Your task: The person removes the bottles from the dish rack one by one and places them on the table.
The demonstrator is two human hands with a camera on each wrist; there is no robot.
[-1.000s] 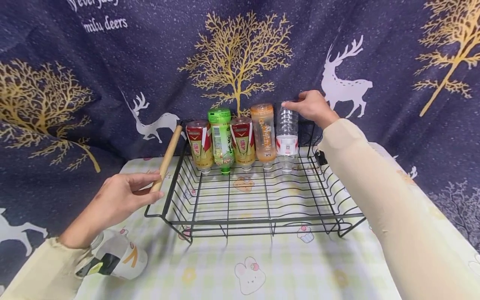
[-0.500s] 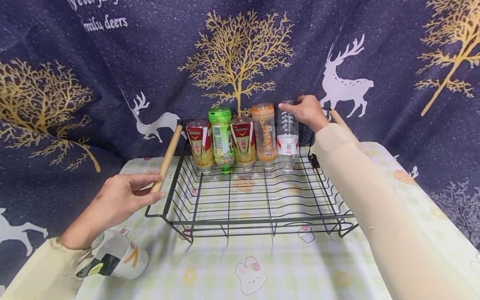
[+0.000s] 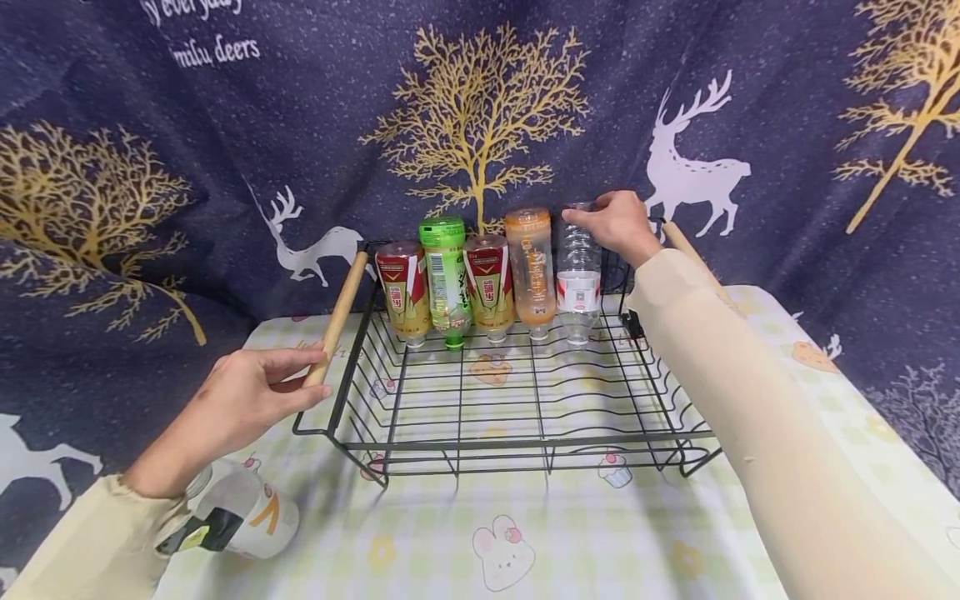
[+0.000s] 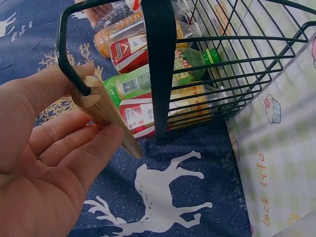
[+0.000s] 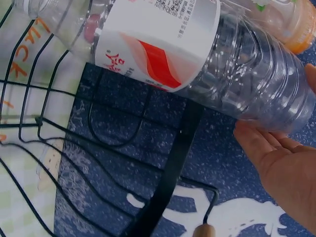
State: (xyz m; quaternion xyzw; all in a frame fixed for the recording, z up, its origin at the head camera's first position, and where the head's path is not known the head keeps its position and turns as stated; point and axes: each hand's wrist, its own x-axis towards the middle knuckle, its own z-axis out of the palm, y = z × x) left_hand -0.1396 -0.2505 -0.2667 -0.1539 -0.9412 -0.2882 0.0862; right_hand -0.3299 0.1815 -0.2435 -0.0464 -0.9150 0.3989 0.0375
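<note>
My left hand pinches the left wooden handle of a black wire dish rack between thumb and fingers. At the rack's back right, my right hand holds the upturned base of a clear plastic water bottle with a red and white label. That bottle stands cap end down, its neck at the rack's wires. Left of it, also inverted in a row, are an orange-tinted bottle, a green bottle and two red-and-gold bottles. In the right wrist view, the fingers lie along the water bottle's base.
A white bottle with black and orange print lies on the checked tablecloth, partly under my left forearm. The rack's right wooden handle is partly behind my right sleeve. A dark deer-print cloth hangs close behind the rack.
My right hand has shifted slightly lower on the water bottle's base, and my forearm has moved left, uncovering the rack's right handle. My left hand stays on its handle.
</note>
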